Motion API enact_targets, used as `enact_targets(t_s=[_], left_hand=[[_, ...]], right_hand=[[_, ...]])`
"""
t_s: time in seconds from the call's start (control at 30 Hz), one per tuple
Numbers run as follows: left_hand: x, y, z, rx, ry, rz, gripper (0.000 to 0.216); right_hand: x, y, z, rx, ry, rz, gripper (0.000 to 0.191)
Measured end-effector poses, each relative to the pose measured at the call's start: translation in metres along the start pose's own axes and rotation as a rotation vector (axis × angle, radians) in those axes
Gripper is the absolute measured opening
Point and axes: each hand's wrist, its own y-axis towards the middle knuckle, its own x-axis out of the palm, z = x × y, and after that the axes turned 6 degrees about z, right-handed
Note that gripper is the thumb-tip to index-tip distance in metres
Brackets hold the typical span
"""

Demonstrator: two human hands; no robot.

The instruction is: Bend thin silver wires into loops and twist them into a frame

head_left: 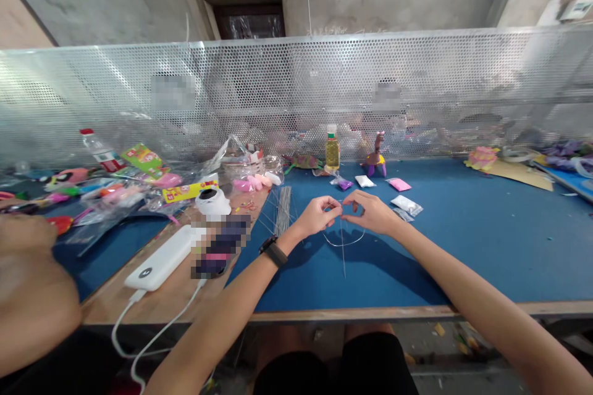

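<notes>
My left hand [317, 215] and my right hand [369, 212] meet above the blue table [472, 247], fingertips pinched together on a thin metal wire [343, 241]. The wire loops below the hands and one straight end hangs down toward the table. A black band sits on my left wrist. A bundle of straight wires [282, 210] lies just left of my left hand.
A white power bank [162, 257] with a cable, a white round device [212, 202] and a heap of colourful packets [139, 179] lie at the left. A small bottle [332, 149], a clay figure [376, 157] and small bags [399, 184] stand behind. Another person's arm [28, 296] is at far left.
</notes>
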Motion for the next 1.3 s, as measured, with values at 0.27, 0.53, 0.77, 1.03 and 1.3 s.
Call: enact_targets(t_s=[0.27,0.53,0.77,1.03,1.3], left_hand=[[-0.001,0.0,-0.004,0.1,0.089,-0.001,0.029],[0.002,-0.004,0.002,0.146,0.12,0.016,0.018],[0.001,-0.005,0.003,0.214,0.181,0.041,0.018],[0.004,-0.005,0.002,0.325,0.308,0.07,0.018],[0.007,-0.007,0.004,0.341,0.286,0.098,0.013]], right_hand=[[-0.003,0.003,0.004,0.009,0.077,-0.026,0.029],[0.002,0.005,0.002,0.17,0.204,0.039,0.034],[0.003,0.009,0.002,0.218,0.289,0.064,0.035],[0.006,0.018,-0.007,0.371,0.447,0.094,0.042],[0.017,0.022,-0.014,0.595,0.67,0.111,0.055]])
